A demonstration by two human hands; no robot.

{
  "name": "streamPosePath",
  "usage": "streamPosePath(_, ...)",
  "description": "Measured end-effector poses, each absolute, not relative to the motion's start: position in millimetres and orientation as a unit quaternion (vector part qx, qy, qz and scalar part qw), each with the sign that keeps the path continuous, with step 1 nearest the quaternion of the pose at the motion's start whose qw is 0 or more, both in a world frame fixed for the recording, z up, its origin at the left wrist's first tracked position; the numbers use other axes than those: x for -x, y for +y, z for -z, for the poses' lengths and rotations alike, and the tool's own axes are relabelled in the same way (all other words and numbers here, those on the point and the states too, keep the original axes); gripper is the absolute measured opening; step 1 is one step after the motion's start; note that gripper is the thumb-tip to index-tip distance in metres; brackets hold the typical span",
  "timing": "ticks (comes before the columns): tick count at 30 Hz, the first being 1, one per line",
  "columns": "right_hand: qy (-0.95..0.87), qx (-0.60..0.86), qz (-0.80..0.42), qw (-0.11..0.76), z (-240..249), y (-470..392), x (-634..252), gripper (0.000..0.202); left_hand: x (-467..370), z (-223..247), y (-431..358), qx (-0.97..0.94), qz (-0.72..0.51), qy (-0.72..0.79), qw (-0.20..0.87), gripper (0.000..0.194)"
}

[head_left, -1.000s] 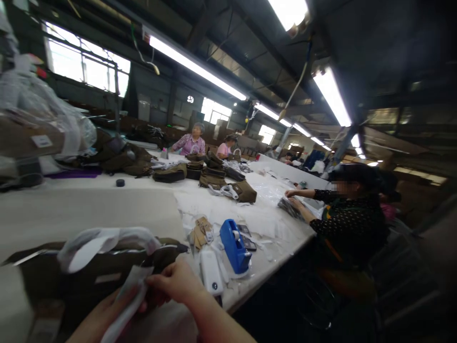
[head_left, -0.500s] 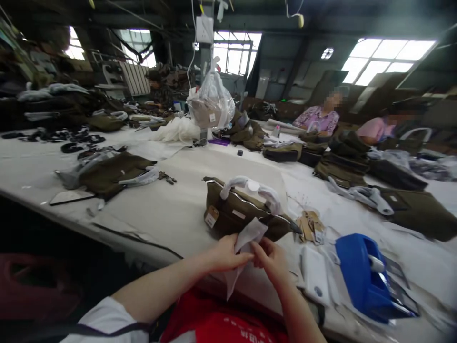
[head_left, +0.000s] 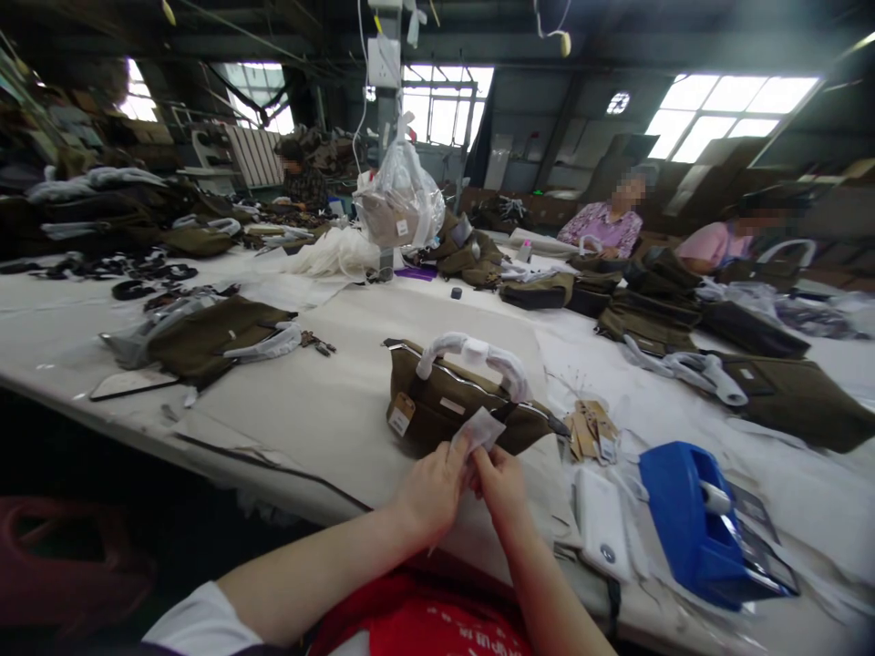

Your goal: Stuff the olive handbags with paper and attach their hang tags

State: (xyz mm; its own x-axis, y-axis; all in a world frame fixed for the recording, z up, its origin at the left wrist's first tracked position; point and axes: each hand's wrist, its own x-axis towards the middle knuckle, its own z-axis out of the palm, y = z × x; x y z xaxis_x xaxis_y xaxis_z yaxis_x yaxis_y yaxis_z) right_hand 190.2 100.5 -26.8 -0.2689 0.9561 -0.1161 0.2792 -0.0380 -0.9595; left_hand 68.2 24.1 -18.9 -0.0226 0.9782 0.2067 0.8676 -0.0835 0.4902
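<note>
Right in front of me stands an olive handbag, its handles wrapped in white padding and a brown paper tag hanging at its left side. Between my hands and the bag is a thin white translucent sheet, wrapping tissue or foam by its look. My left hand is closed on this sheet with the thumb and fingers together. My right hand pinches the same sheet from the right, its fingertips close to the left ones. The lower part of the sheet is mostly hidden behind my hands.
A blue tape dispenser, a white phone-like case and brown paper tags lie to the right. Another olive bag lies left, near small metal parts. Bags cover the far right, where two people sit. A plastic-bagged item hangs ahead.
Both hands have drawn closer together around the white sheet. It now looks gathered, with less of it showing above and below the fingers. The handbag has stayed in place.
</note>
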Motion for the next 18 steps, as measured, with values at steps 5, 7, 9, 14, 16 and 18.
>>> streamPosePath(5,-0.565,0.506,-0.535,0.373,30.7,111.2,-184.2,0.051,-81.4,28.8,14.7,-0.657,-0.297,0.69,0.068,0.053)
streamPosePath(7,-0.552,0.497,-0.552,0.379,28.2,113.9,-183.5,0.053,-82.2,32.5,14.2,-0.656,-0.303,0.69,0.052,0.052)
streamPosePath(9,-0.545,0.487,-0.568,0.378,24.6,114.1,-183.8,0.055,-78.9,33.1,16.5,-0.663,-0.301,0.684,0.037,0.052)
streamPosePath(14,-0.555,0.457,-0.597,0.357,16.3,109.6,-186.7,0.058,-65.9,23.1,19.8,-0.687,-0.252,0.681,0.021,0.052)
streamPosePath(16,-0.578,0.476,-0.569,0.339,14.0,108.6,-185.6,0.054,-62.2,18.6,17.1,-0.704,-0.235,0.669,0.03,0.052)
streamPosePath(18,-0.58,0.503,-0.549,0.331,11.9,108.3,-182.4,0.051,-57.8,15.5,12.8,-0.718,-0.252,0.647,0.045,0.052)
